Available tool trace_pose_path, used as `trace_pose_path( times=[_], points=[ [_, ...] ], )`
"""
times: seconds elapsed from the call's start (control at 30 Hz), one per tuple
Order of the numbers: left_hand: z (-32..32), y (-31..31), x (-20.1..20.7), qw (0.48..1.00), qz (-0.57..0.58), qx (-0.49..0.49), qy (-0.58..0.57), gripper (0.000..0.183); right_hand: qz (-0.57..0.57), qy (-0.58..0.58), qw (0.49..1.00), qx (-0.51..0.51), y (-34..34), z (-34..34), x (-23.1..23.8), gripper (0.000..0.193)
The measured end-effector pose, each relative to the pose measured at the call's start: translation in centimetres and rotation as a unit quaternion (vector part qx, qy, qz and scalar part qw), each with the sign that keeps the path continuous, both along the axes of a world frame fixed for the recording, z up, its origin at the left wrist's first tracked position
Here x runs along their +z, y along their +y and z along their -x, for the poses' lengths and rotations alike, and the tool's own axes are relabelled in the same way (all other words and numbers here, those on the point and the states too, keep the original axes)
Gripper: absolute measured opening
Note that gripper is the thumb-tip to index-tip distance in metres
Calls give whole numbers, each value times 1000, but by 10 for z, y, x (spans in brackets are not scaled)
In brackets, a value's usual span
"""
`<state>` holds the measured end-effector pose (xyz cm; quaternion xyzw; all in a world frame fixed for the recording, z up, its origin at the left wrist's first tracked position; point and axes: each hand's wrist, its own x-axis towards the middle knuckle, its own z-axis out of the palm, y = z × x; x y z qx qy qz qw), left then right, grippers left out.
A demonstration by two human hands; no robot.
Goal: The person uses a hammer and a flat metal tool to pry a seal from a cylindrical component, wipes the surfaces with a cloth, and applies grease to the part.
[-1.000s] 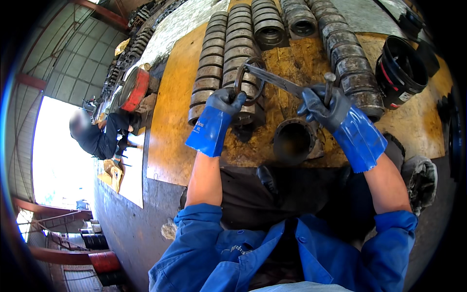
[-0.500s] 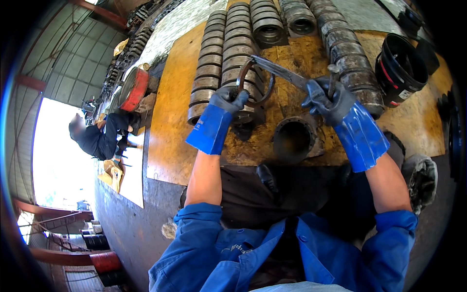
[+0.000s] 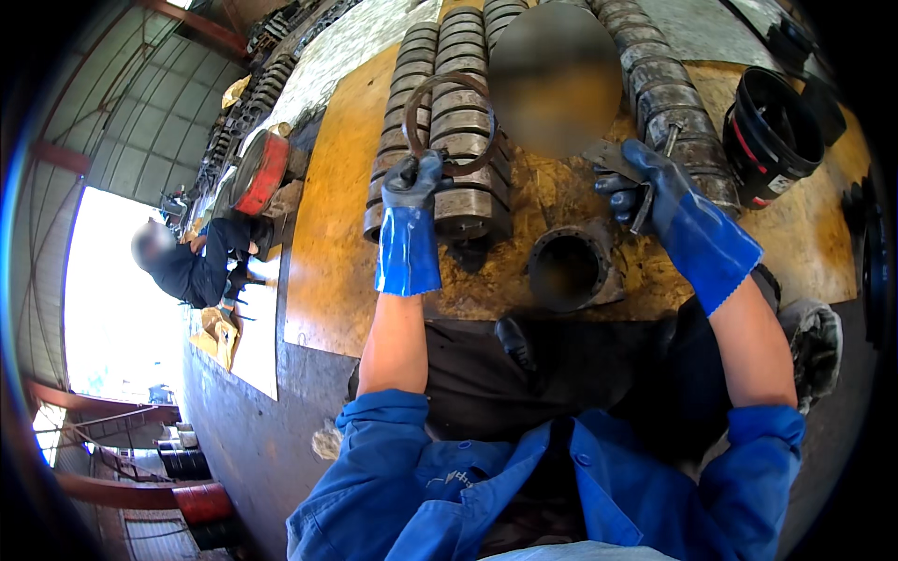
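My left hand (image 3: 412, 184), in a blue rubber glove, is closed on the lower edge of a thin, dark brown metal ring (image 3: 412, 120). The ring is raised, its open face toward me, in front of the ribbed metal cylinders (image 3: 465, 202). My gloved right hand (image 3: 655, 182) grips a flat metal bar tool (image 3: 614, 159) with a round crosswise rod. One end of the rod shows above the hand and the other below it. A blurred oval hides what lies beyond the flat part. Between and below my hands, a round flanged housing (image 3: 568, 271) stands with its dark bore facing up.
Rows of stacked metal rings (image 3: 669, 93) lie across the oil-stained board (image 3: 323, 252). A black bucket (image 3: 773, 140) stands at the right. Far left, another person (image 3: 187, 266) sits low near a red-rimmed drum (image 3: 259, 173).
The flat bar, which reached across to the ring, is now apart from it. My left hand has raised the ring and turned its face toward me; my right hand has tilted the tool.
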<state>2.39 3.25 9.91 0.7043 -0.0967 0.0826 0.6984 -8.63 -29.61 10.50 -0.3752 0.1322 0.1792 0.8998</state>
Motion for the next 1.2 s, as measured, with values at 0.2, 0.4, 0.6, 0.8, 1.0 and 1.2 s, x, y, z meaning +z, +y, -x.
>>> trace_pose_path(
  times=[0.2, 0.4, 0.6, 0.8, 1.0, 1.2],
  points=[
    [-2, -1, 0, 999, -31, -11, -31, 21, -12, 23, 999, 21, 0, 0, 1, 42],
    [0, -7, 1, 981, -167, -2, -93, 19, -69, 8, 996, 48, -9, -6, -15, 41],
    [9, -2, 6, 969, -240, -15, -58, 22, -55, 9, 998, 27, -5, -6, -8, 39],
    [10, -2, 6, 949, -312, -41, -34, 24, -10, 4, 1000, -7, -6, -7, -7, 49],
    [17, -5, 14, 902, -426, -34, -55, 27, 130, -69, 988, -42, 5, 8, 11, 49],
    [29, -16, 25, 869, -483, -42, -96, 30, 243, -196, 950, -5, 12, 15, 9, 53]
  ],
)
